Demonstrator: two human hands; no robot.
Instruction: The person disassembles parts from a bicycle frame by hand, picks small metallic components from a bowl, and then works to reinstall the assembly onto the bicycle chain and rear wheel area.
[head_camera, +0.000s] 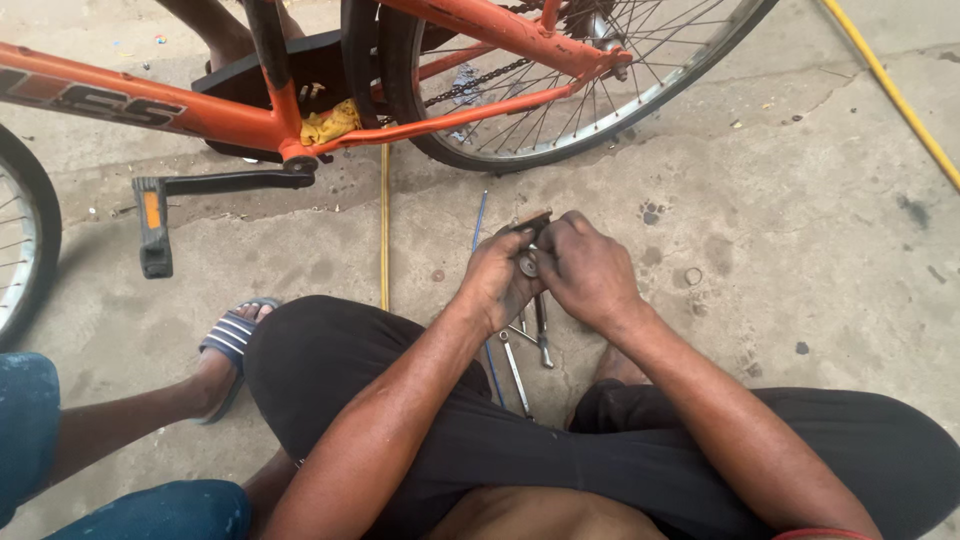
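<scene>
Nearest the camera, black trousers (400, 400) are seen over crossed legs, and two bare forearms run forward from them. At the lower left, another person's leg in blue cloth (60, 440) is stretched out, its foot in a striped sandal (233, 340) on the floor (800, 250).

Just beyond the knees, several spanners (520, 370) are laid on the concrete, partly hidden under the hands. Above them, a small metal part (528, 262) is held between both hands, clear of the floor. The left hand (497, 280) is wrapped round it from the left, fingers curled tight on it. The right hand (588, 270) is closed over it from the right, knuckles up, fingers clamped on the same piece. What kind of part it is cannot be told.

A thin blue rod (479, 220) and a yellow strip (384, 230) are laid on the floor just past the hands. Further off, an orange bicycle (200, 105) is stood across the view, with a black pedal (153, 225) on its crank at the left and the rear wheel (600, 100) at the right. A yellow hose (890, 85) is run along the far right corner.
</scene>
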